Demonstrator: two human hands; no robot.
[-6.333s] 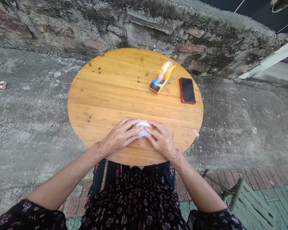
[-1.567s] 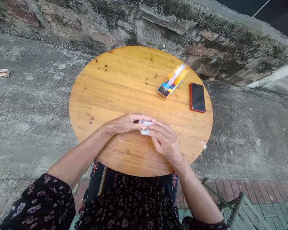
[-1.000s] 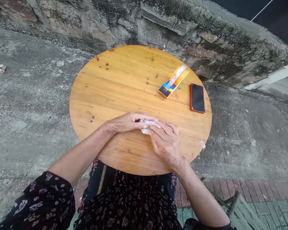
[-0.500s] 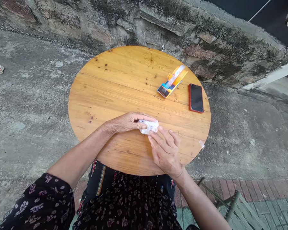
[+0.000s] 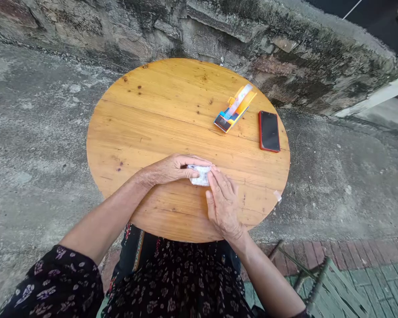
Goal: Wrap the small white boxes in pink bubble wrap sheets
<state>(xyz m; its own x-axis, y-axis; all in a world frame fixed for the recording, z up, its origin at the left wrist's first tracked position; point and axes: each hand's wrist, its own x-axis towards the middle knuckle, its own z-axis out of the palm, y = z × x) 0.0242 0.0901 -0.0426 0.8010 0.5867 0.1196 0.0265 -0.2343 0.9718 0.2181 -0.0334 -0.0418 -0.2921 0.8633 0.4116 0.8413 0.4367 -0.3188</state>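
Observation:
A small whitish packet (image 5: 200, 176), seemingly in clear wrapping, lies on the round wooden table (image 5: 146, 132) near its front. My left hand (image 5: 172, 170) grips the packet from the left, thumb on the near side and fingers along the far edge. From the right, my right hand (image 5: 223, 198) rests its outstretched fingertips on the packet's right end, covering that end; its thumb stands apart. What the packet contains cannot be made out.
An orange and blue tape dispenser (image 5: 234, 110) stands at the back right of the table. Beside it lies a phone in a red case (image 5: 269, 131). A piece of clear tape (image 5: 277, 196) hangs at the right edge. A stone wall (image 5: 212, 33) runs behind; a green chair (image 5: 331, 287) stands lower right.
My right hand has turned and straightened its fingers, laying them over the packet's right end. My left hand keeps its hold. The whole view has shifted slightly.

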